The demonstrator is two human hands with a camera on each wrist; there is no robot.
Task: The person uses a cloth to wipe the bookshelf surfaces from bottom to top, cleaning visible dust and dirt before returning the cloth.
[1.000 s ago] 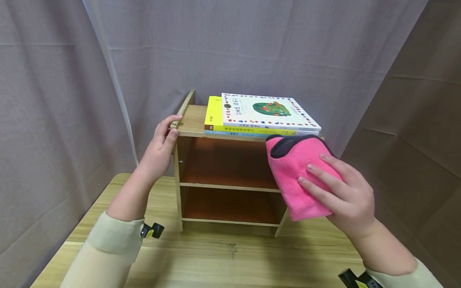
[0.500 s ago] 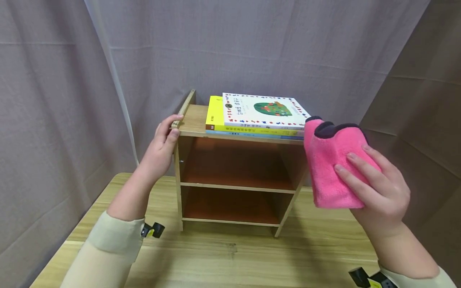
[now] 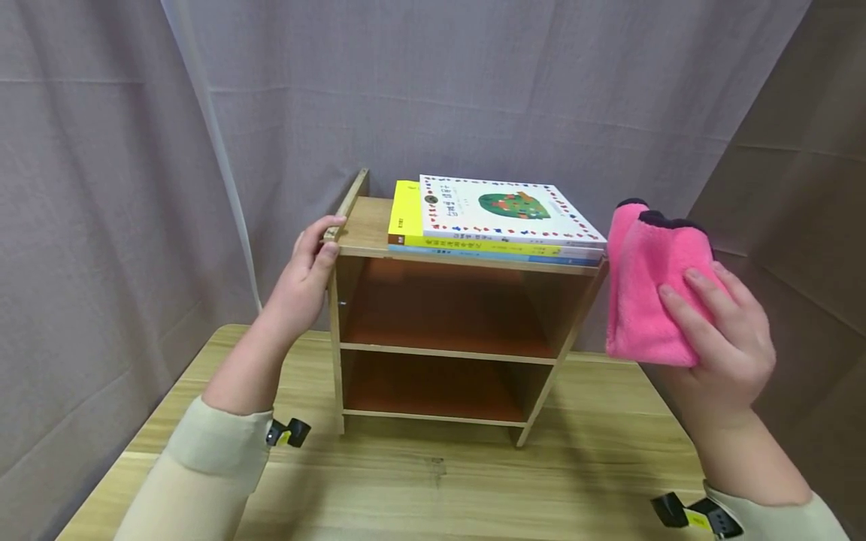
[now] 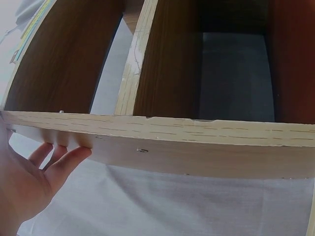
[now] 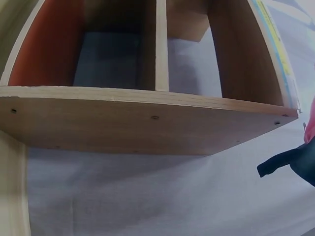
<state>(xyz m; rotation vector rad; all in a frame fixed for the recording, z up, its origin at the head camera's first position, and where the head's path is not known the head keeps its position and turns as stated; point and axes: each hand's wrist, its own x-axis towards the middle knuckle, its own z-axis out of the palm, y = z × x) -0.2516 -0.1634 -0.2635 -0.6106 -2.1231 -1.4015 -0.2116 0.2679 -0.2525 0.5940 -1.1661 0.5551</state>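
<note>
My left hand [image 3: 298, 285] rests on the top left corner of a small wooden shelf [image 3: 446, 351], its thumb near the front edge. In the left wrist view the fingers [image 4: 69, 160] press fairly straight against the outer side panel. To the right of the shelf, my right hand [image 3: 727, 338] holds up a folded pink cloth [image 3: 649, 293] with dark edging, fingers spread over its near face; the thumb is hidden. A stack of books [image 3: 501, 214] lies flat on the shelf top, a white one uppermost over a yellow one.
The shelf stands on a light wooden table [image 3: 433, 488]. Its compartments have reddish-brown bottoms. Grey curtains [image 3: 473, 90] hang close behind and at the left, with a darker one on the right. Small black cameras [image 3: 697, 516] sit at both cuffs.
My right hand has carried the pink cloth rightward and upward, away from the front of the shelf, uncovering its right side. The left hand and the books stay put.
</note>
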